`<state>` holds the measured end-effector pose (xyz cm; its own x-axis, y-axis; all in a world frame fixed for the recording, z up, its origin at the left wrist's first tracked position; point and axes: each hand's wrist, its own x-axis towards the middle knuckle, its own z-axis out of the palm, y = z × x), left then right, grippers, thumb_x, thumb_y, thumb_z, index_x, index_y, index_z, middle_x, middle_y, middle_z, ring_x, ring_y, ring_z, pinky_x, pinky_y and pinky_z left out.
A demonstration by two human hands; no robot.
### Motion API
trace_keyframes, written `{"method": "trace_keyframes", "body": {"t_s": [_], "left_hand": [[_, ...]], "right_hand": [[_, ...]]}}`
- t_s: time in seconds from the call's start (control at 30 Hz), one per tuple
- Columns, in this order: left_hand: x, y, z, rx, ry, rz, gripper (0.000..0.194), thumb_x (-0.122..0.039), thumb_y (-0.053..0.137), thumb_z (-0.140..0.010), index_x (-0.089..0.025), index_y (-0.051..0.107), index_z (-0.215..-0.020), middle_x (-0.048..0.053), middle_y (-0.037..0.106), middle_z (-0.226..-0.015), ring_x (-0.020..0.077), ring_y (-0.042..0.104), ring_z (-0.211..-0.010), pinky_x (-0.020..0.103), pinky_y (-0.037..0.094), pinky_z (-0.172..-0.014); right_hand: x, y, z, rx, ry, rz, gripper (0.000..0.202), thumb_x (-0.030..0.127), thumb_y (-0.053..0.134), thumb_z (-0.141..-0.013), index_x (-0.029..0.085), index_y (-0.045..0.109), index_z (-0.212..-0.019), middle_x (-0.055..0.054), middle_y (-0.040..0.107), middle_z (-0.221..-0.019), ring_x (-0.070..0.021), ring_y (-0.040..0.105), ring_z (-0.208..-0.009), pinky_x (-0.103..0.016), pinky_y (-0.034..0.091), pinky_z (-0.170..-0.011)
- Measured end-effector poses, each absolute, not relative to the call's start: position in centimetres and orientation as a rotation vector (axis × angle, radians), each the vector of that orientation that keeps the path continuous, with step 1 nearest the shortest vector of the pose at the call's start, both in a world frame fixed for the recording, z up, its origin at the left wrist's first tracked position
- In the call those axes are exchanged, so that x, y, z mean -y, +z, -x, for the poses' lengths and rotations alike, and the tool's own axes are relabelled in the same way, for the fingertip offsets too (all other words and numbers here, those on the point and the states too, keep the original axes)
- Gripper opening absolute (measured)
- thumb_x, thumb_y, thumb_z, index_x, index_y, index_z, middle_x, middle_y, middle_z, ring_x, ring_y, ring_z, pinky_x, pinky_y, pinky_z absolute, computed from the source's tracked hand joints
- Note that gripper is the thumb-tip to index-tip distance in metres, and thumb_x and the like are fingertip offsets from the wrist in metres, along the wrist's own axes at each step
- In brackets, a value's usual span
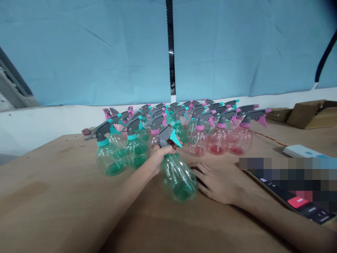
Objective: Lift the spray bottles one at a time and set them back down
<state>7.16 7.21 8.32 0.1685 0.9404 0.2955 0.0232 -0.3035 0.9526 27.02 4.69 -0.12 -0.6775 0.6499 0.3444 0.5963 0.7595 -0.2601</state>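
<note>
Green spray bottle (180, 179), one: tilted, left of the phone (300, 201). Seemed light, slick, thin-walled; neck was the likely best hold, and left hand (159, 156) had fingers closed there. Right hand (216, 182): fingers lay loosely spread.

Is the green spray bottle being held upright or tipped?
Tipped: the bottle leans, neck in the left hand, base slanting toward the right hand.
</note>
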Motion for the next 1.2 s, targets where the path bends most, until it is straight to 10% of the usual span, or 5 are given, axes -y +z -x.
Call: {"method": "trace_keyframes", "body": {"t_s": [0.8,1.2], "left_hand": [[-7.71,7.94,-7.09,-0.688,1.201,-1.473,0.051,-0.012,0.057,-0.060,-0.021,0.061,-0.110,0.003,0.067,-0.092,0.0202,0.061,-0.089,0.036,0.041,-0.085],[-7.50,8.45,-7.35,-0.750,1.229,-1.501,0.020,-0.015,0.055,-0.054,-0.017,0.063,-0.072,0.001,0.062,-0.075,0.0185,0.056,-0.080,0.032,0.041,-0.077]], "right_hand": [[-4.75,-0.27,-27.07,2.533,0.168,0.934,0.028,0.020,0.040,-0.089,0.018,0.050,-0.115,-0.012,0.048,-0.118,-0.0249,0.045,-0.111,-0.046,0.039,-0.096],[-4.99,-0.59,-27.12,2.539,0.187,0.937,0.031,0.021,0.040,-0.090,0.018,0.047,-0.120,-0.012,0.048,-0.119,-0.0245,0.044,-0.112,-0.046,0.039,-0.096]]}}
